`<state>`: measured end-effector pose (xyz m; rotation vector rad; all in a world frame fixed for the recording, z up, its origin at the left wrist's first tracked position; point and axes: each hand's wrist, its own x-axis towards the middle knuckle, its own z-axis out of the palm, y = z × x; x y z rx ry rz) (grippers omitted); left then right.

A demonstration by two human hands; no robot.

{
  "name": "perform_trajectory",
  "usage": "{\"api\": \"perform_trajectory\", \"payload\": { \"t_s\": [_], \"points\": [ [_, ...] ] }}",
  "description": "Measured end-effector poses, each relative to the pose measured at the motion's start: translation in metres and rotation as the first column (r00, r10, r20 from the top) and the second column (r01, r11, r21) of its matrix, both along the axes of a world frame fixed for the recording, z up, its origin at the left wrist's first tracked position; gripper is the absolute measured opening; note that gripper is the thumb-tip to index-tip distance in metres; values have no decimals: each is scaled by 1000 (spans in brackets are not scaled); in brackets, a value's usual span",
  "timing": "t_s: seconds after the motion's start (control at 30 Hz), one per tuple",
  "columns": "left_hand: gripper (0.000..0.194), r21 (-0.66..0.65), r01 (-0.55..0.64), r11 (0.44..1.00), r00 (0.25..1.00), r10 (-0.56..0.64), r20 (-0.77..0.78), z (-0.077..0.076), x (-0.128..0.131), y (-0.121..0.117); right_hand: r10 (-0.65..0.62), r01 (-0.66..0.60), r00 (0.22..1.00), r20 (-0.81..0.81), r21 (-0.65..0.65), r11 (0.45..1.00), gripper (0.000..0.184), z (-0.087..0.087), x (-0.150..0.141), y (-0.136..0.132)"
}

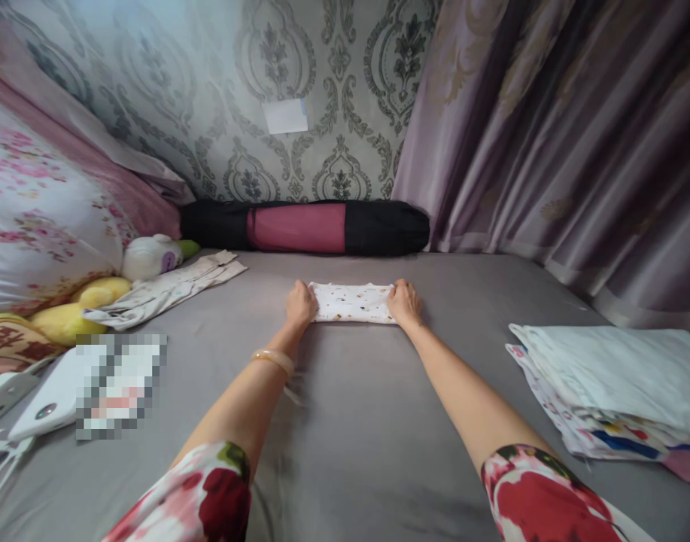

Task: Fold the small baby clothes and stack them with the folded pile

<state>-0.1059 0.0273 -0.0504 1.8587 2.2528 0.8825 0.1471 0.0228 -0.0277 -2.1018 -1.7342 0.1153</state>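
A small white cloth (353, 303) with a scattered dark and tan print lies folded into a wide strip on the grey bedsheet (356, 421). Its left end is pinched in my left hand (302, 302), whose wrist wears a pale bangle. At the other end my right hand (405, 302) grips the cloth, fingers curled over the edge. Between the two hands the cloth looks flat and stretched. What kind of garment or cloth it is, I cannot tell.
A stack of folded clothes (609, 384) sits at the right. Leftward are a patterned garment (169, 290), plush toys (147, 257), a white device (59, 388) and a power strip (6, 395). A black and maroon rolled bag (296, 227) lies along the wall.
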Motion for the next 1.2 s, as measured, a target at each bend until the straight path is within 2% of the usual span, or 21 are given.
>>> {"api": "perform_trajectory", "payload": {
  "t_s": [0.23, 0.33, 0.4, 0.47, 0.5, 0.53, 0.6, 0.7, 0.93, 1.2],
  "points": [
    [16, -15, -43, 999, 994, 44, 104, -1, 0, 5, 12, -12, 999, 49, 1, 1000, 33, -7, 7, 8],
    [16, -9, -58, 998, 989, 58, 139, 5, -2, 3, 38, -39, 998, 43, 25, 999, 28, -1, 10, 10],
    [18, 44, -32, 999, 996, 28, 89, 11, 0, -2, 41, -48, 996, 74, 87, 995, 29, 9, 4, 5],
    [21, 83, 85, 993, 996, -84, -15, 19, 8, -9, 102, -122, 987, 127, 156, 980, 34, 18, -10, -5],
    [23, 76, 174, 982, 983, -169, -72, 22, 13, -13, 184, -206, 972, 148, 156, 966, 36, 22, -20, -10],
    [24, 50, 270, 962, 957, -263, -121, 25, 19, -16, 286, -308, 944, 162, 134, 942, 37, 25, -30, -16],
    [26, -21, 425, 905, 888, -422, -185, 29, 31, -22, 486, -504, 857, 174, 79, 860, 38, 26, -51, -25],
    [28, -99, 511, 854, 823, -519, -228, 29, 40, -25, 596, -605, 787, 160, 10, 796, 42, 21, -71, -30],
    [39, -141, 487, 862, 811, -506, -293, 17, 33, -25, 622, -615, 776, 108, -91, 783, 51, 3, -72, -25],
    [48, -199, 386, 901, 835, -433, -340, 14, 33, -29, 584, -577, 801, 131, -91, 812, 53, -4, -69, -25]
  ]
}}
